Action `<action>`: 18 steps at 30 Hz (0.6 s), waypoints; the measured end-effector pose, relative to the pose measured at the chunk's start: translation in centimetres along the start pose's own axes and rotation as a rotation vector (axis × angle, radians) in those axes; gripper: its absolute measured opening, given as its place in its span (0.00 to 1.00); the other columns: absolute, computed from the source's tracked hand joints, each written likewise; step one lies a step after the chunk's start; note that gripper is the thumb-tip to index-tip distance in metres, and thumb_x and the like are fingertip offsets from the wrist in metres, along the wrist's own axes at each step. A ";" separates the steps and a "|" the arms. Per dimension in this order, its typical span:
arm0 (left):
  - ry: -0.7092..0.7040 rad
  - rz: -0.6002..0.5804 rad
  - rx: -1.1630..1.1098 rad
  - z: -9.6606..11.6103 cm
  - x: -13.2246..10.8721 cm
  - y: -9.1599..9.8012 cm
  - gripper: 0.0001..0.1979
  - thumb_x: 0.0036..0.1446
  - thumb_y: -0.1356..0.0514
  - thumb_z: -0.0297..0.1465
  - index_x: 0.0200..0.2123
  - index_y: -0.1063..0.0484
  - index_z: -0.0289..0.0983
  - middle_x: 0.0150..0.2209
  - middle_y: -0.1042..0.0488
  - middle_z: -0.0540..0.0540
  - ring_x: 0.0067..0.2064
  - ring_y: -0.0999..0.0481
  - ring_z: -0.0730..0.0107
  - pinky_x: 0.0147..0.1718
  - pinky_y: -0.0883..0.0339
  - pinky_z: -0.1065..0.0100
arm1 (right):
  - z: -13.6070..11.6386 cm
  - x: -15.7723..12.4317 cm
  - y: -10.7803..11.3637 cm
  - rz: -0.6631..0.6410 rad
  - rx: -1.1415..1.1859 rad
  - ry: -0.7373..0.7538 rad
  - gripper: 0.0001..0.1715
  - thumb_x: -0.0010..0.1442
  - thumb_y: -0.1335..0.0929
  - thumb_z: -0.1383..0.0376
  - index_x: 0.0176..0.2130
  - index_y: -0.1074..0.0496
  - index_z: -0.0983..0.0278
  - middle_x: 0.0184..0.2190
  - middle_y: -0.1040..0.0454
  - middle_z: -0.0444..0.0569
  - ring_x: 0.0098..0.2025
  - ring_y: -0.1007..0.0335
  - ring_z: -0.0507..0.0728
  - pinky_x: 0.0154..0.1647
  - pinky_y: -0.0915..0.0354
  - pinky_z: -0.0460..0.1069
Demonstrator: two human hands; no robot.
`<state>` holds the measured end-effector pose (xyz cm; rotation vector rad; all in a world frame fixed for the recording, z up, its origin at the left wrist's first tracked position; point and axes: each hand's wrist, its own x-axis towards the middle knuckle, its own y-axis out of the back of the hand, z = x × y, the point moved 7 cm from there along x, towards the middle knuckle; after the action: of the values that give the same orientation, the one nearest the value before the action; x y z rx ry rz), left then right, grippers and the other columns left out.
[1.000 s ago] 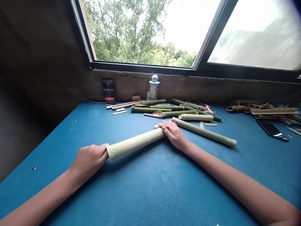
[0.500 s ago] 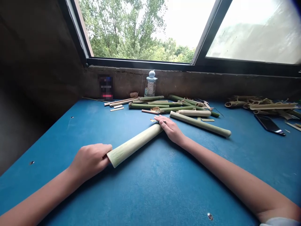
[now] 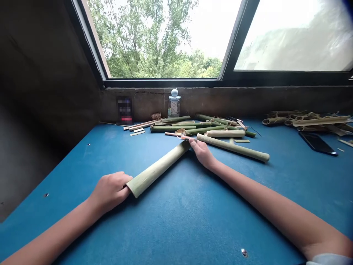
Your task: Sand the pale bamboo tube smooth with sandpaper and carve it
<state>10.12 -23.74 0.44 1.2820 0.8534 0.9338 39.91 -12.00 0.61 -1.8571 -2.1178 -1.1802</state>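
Observation:
A pale green peeled bamboo tube (image 3: 158, 169) lies slanted on the blue table (image 3: 68, 221), its cut end toward me. My left hand (image 3: 110, 190) curls against that near end and holds it. My right hand (image 3: 201, 151) grips the far end, with its fingertips reaching a thin reddish bamboo strip (image 3: 173, 134). Just beyond my right hand lies a longer, thinner green bamboo stick (image 3: 233, 148), its end close to my fingers. I cannot see the part of the tube under my right hand.
Several green bamboo pieces and flat strips (image 3: 187, 127) lie in a heap against the concrete sill (image 3: 220, 99). A lidded glass jar (image 3: 174, 105) and a blurred box (image 3: 124, 110) stand behind them. Curled bamboo pieces (image 3: 303, 120) and a black phone (image 3: 317, 142) lie at right.
The tube has rolled slightly, turning a greener side upward. My right hand has shifted toward its far end. The view has tilted and levelled a little.

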 end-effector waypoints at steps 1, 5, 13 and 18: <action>-0.021 -0.007 0.005 0.1 -0.1 -0.1 0.16 0.61 0.54 0.32 0.23 0.35 0.38 0.26 0.27 0.47 0.31 0.31 0.66 0.29 0.49 0.66 | -0.5 -0.1 -0.5 -0.042 -0.021 0.037 0.32 0.72 0.44 0.45 0.55 0.24 0.60 0.56 0.23 0.50 0.63 0.32 0.63 0.69 0.41 0.61; -0.108 0.031 0.046 0.5 -0.3 -0.4 0.15 0.59 0.53 0.31 0.22 0.35 0.38 0.24 0.28 0.47 0.29 0.31 0.65 0.27 0.51 0.65 | -1.5 -0.2 -2.0 -0.153 -0.120 0.128 0.28 0.72 0.42 0.49 0.57 0.25 0.58 0.61 0.28 0.50 0.71 0.45 0.64 0.73 0.51 0.66; -0.349 0.258 0.138 2.1 -1.0 0.1 0.14 0.59 0.52 0.27 0.21 0.39 0.39 0.20 0.32 0.48 0.24 0.37 0.67 0.26 0.52 0.64 | -4.1 0.3 -4.9 -0.336 -0.176 0.258 0.24 0.75 0.44 0.58 0.60 0.28 0.59 0.62 0.28 0.50 0.70 0.41 0.63 0.73 0.54 0.68; -0.405 0.398 0.161 3.3 -1.8 1.3 0.11 0.57 0.49 0.30 0.23 0.39 0.39 0.22 0.34 0.47 0.24 0.40 0.67 0.26 0.52 0.62 | -7.1 -0.9 -6.9 -0.494 -0.118 0.405 0.24 0.75 0.44 0.59 0.60 0.29 0.59 0.60 0.26 0.50 0.63 0.31 0.58 0.68 0.43 0.61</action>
<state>12.30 -26.60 2.04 1.7485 0.3656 0.8771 31.17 -16.60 1.75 -1.0150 -2.3532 -1.6360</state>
